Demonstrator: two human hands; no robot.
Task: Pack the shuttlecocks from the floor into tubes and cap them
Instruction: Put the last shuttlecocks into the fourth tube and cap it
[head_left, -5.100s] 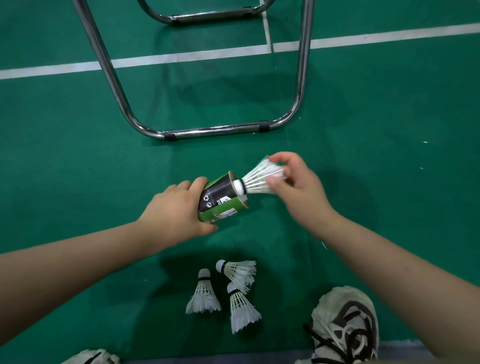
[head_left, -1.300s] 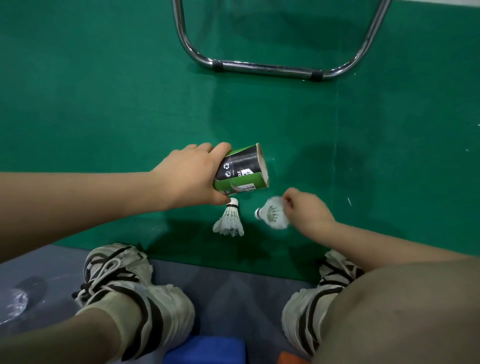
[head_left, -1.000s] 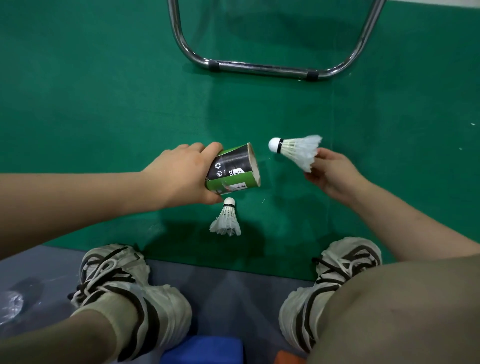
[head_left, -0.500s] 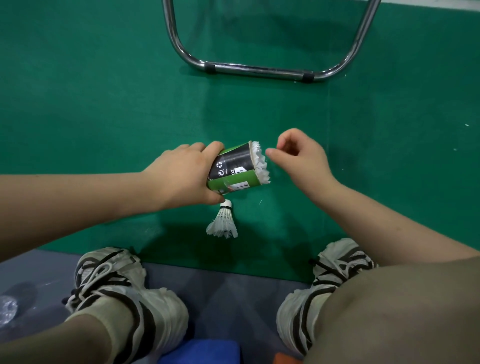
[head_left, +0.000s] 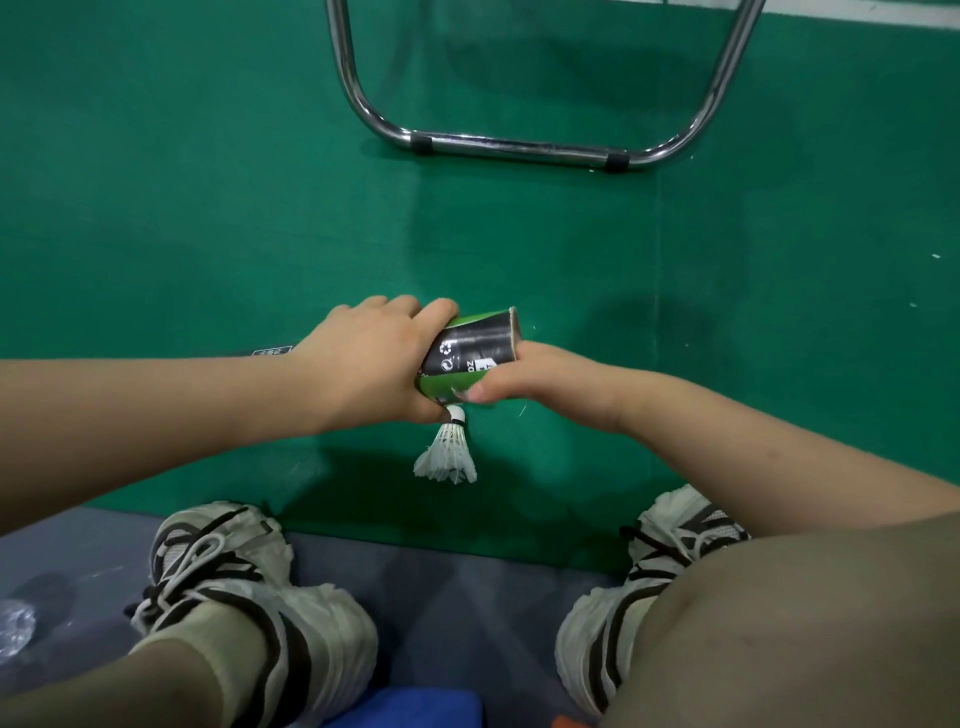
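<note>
The left hand (head_left: 371, 364) has its fingers curled around a short cardboard tube with green and black print (head_left: 475, 345) and holds it above the green sport floor (head_left: 208, 208). The tube is tilted, and its open end looks to the right and a little away from the person; what is inside cannot be seen. The right hand (head_left: 545, 376) is just beside the tube, under its open end, with the fingers (head_left: 480, 393) stretched to the left and touching the lower side of the tube. Whether this hand is grasping something or is released, I cannot tell.

One white feather shuttlecock (head_left: 448, 454) lies on the floor directly below both hands. Its white cork with a black band points away from the person, very near the fingertips, and the feather skirt points toward the person.

Further away a bent chrome tube frame (head_left: 519, 149) stands on the floor. Near the person, two white and black sneakers (head_left: 228, 582) rest on a grey strip (head_left: 457, 582) along the green floor.
</note>
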